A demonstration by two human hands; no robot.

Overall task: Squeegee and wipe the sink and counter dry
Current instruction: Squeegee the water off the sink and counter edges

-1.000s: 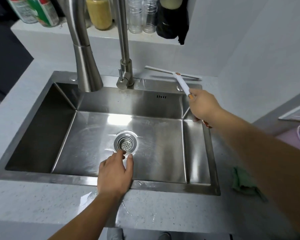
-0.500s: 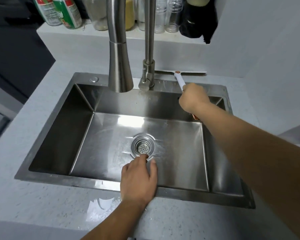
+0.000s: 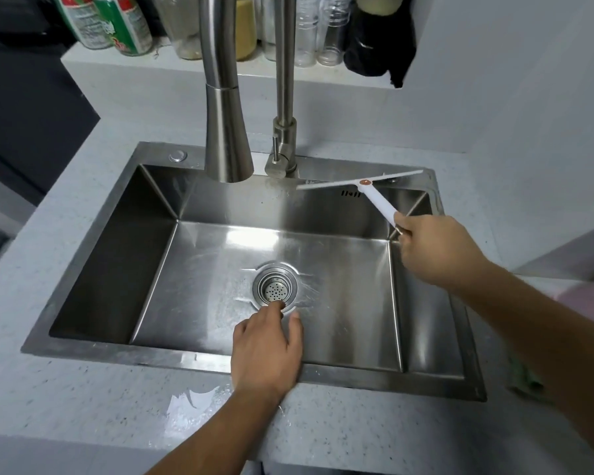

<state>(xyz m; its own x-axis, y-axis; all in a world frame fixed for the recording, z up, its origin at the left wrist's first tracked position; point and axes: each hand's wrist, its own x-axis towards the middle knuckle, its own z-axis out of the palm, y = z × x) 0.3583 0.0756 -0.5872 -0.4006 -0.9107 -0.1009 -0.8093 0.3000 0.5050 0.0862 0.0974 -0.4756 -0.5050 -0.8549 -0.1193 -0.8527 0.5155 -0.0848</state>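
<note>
A stainless steel sink is set into a pale speckled counter. My right hand grips the handle of a white squeegee. Its blade lies along the sink's back right rim, over the overflow slots. My left hand reaches over the front rim into the basin. Its fingers are apart and a fingertip touches the round drain strainer. The basin floor around the drain looks wet. A puddle sits on the counter by my left wrist.
A tall steel faucet with a second stem rises at the back middle of the sink. A ledge behind holds bottles, clear cups and a black item. A green cloth lies on the counter, right of the sink.
The squeegee has come forward from the counter behind the sink to the back rim, and its blade has tilted. My left hand stays at the drain. The view has shifted left.
</note>
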